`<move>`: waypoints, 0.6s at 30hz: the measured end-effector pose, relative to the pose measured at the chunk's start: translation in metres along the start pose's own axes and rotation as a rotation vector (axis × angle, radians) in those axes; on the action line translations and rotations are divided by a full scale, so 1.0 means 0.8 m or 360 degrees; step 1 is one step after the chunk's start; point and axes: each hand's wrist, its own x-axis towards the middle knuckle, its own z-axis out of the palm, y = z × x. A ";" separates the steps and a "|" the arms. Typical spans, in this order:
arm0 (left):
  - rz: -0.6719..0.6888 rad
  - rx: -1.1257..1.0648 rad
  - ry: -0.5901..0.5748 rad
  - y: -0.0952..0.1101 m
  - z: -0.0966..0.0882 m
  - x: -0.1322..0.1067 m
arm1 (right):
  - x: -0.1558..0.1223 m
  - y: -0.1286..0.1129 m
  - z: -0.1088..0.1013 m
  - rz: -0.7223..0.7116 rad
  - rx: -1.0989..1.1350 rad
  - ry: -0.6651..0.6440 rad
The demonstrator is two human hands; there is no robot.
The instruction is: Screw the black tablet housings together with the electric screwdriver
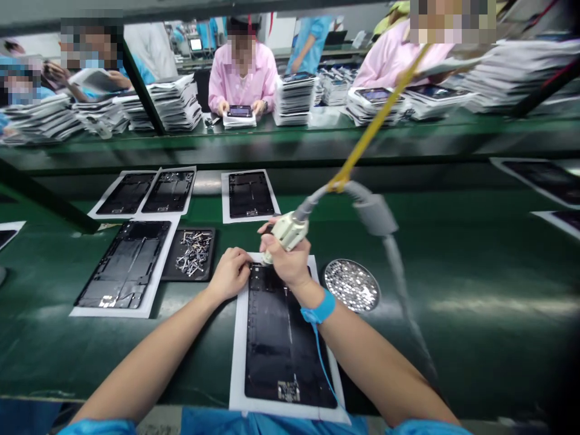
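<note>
A black tablet back panel [283, 338] lies on a white sheet [238, 368] right in front of me. My right hand [287, 260] is closed around a pale electric screwdriver [286, 232], its tip at the panel's far left corner. A grey cable and yellow cord [376, 121] run up from the tool. My left hand [230, 273] rests with curled fingers on the panel's far left edge, beside the tool tip; I cannot see anything in it. A blue wrist strap [319, 309] circles my right wrist.
A black tray of small metal parts [193, 252] lies to the left, a round dish of screws [352, 285] to the right. More panels on white sheets [129, 266] [249, 194] sit on the green belt. Other workers sit opposite behind stacked trays [174, 103].
</note>
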 end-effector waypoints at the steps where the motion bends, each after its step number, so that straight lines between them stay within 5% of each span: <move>1: 0.0003 0.0029 0.0021 0.002 0.000 0.002 | 0.004 -0.012 -0.014 -0.0030 0.0030 0.0057; 5: 0.0112 0.0235 -0.0013 0.025 0.013 0.030 | 0.005 -0.055 -0.088 -0.0215 -0.0072 0.0248; 9: 0.0139 0.0401 -0.0322 0.051 0.029 0.070 | -0.009 -0.069 -0.144 -0.0244 -0.0281 0.0411; 13: 0.0213 0.0265 -0.0609 0.046 0.032 0.105 | -0.018 -0.060 -0.159 -0.0199 -0.0313 0.0435; 18: 0.0169 0.0371 -0.0351 0.026 0.036 0.146 | -0.017 -0.045 -0.155 -0.0193 -0.0282 0.0363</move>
